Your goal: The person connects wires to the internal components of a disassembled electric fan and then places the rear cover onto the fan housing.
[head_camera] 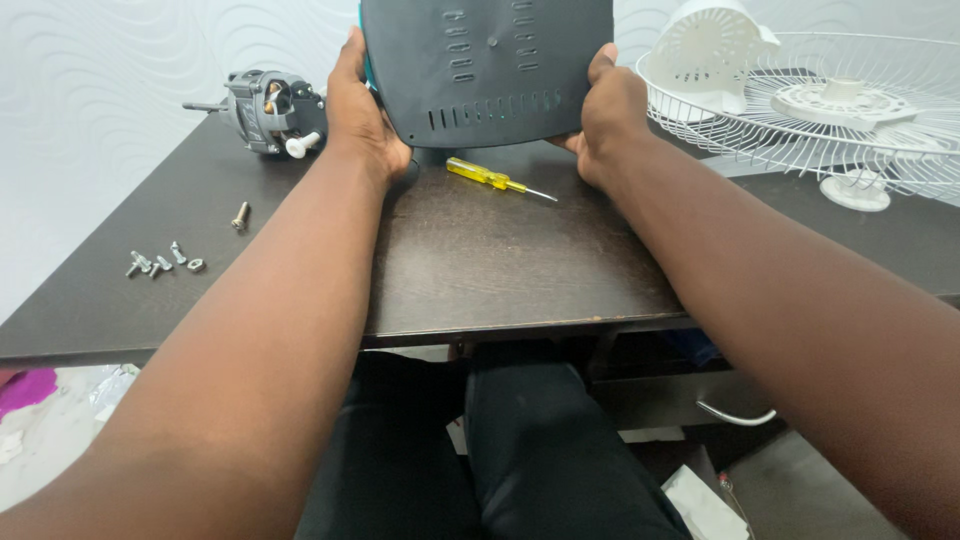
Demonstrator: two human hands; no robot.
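Note:
I hold a dark grey plastic fan housing (490, 65) with vent slots upright above the dark brown table (500, 265). My left hand (360, 115) grips its left edge and my right hand (607, 115) grips its right edge. A sliver of teal shows behind the housing's left side. A yellow-handled screwdriver (490, 178) lies on the table just below the housing, between my hands.
A grey fan motor (265, 110) with a shaft sits at the back left. Several loose screws (160, 263) and one bolt (240, 215) lie on the left of the table. A white fan grille (850, 130) and white cover (715, 45) rest at the back right.

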